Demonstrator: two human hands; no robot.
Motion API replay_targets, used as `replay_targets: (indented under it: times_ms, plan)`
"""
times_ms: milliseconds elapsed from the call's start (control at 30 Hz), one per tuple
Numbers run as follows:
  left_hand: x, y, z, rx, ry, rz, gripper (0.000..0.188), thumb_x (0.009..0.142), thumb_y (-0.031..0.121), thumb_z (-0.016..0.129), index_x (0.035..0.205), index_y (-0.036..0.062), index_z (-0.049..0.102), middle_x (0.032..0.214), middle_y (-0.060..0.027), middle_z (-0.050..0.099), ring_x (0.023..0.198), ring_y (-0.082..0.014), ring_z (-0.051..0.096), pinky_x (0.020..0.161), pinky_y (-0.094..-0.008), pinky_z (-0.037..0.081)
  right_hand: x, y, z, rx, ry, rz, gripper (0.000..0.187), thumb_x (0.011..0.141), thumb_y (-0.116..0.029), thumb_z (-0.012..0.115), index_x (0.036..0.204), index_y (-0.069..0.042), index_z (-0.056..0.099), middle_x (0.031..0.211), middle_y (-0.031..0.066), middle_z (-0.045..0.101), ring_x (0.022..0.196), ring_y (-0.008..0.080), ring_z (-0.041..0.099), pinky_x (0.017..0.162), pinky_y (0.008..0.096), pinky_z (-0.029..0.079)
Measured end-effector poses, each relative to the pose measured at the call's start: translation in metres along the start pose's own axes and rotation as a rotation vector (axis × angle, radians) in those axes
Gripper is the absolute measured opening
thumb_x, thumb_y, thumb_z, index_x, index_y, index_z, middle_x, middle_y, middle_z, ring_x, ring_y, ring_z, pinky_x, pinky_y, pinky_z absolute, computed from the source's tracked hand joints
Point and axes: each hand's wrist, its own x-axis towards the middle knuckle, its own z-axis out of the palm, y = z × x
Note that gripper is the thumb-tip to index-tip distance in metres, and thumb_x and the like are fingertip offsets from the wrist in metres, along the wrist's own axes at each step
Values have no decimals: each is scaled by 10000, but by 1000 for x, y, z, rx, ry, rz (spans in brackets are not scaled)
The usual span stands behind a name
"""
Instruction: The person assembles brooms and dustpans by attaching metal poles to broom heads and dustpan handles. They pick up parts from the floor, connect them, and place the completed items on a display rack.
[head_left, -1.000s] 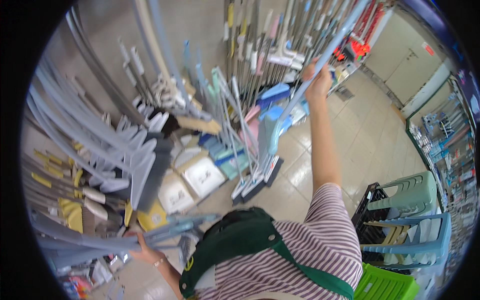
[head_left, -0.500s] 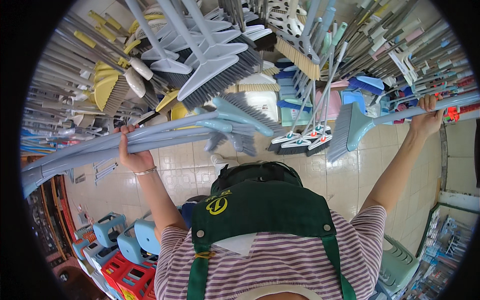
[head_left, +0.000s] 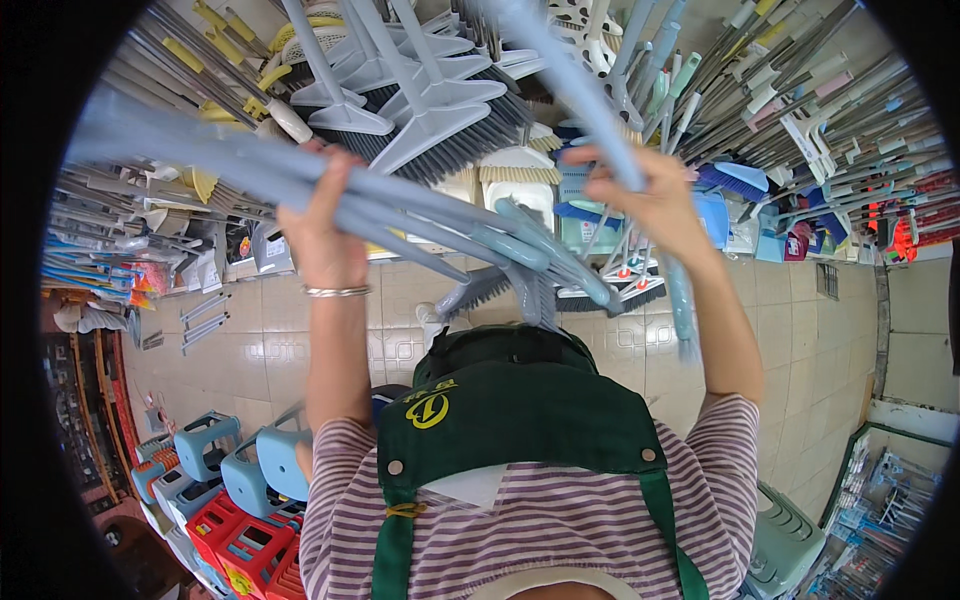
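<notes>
My left hand [head_left: 325, 235] is wrapped round the handles of a bundle of brooms [head_left: 430, 212]. Their blue-grey handles run up to the left, blurred at the far end, and their pale blue heads with grey bristles point down to the right in front of my apron. My right hand [head_left: 660, 205] is closed on the handle of one more pale blue broom [head_left: 585, 90], now nearly upright. Its handle rises toward the top of the view. The head of that broom hangs below the hand, seen edge-on beside my right forearm.
Light grey brooms [head_left: 425, 125] with dark bristles stand in front of me. Dustpans and brushes line the display, with a blue brush [head_left: 735, 180] at right. Blue stools [head_left: 208, 445] and red stools [head_left: 245, 535] stand at lower left, a green plastic basket [head_left: 785, 540] at lower right.
My right hand has swung inward from the far right, turning its broom from sideways to upright. My left hand has moved inward, and the bundle now tilts, with its heads further right and lower.
</notes>
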Motion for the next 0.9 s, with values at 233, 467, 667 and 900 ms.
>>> replay_targets:
  times_ms: [233, 467, 667, 900]
  plan:
    - [-28, -4, 84, 119, -238, -6, 470, 730, 101, 762, 1098, -17, 495, 964, -123, 613, 872, -211, 594, 806, -333, 470, 27, 27, 51, 72, -80, 14, 347, 754, -65, 719, 1078, -3, 611, 894, 39, 647, 826, 94, 590, 768, 255, 477]
    - [-18, -1, 81, 165, -281, 11, 369, 735, 53, 723, 1025, 3, 501, 876, -102, 590, 804, -207, 586, 722, -359, 501, 22, 28, -31, 195, 175, -60, 368, 776, -109, 668, 1092, 47, 561, 954, 147, 662, 858, 229, 659, 813, 366, 528]
    - [-2, 15, 58, 11, -202, 39, 353, 731, 38, 720, 992, -8, 487, 813, -122, 599, 730, -231, 596, 701, -345, 479, -19, 68, -161, 555, 512, -285, 446, 870, -146, 579, 1237, 40, 405, 1063, 202, 589, 946, 298, 608, 869, 453, 488]
    - [12, 25, 57, 43, -187, 62, 271, 737, 59, 716, 931, -20, 545, 831, -109, 600, 752, -211, 607, 694, -332, 485, -70, 91, -219, 771, 501, -437, 405, 908, -193, 543, 1260, -34, 423, 1108, 125, 553, 1011, 254, 555, 971, 477, 415]
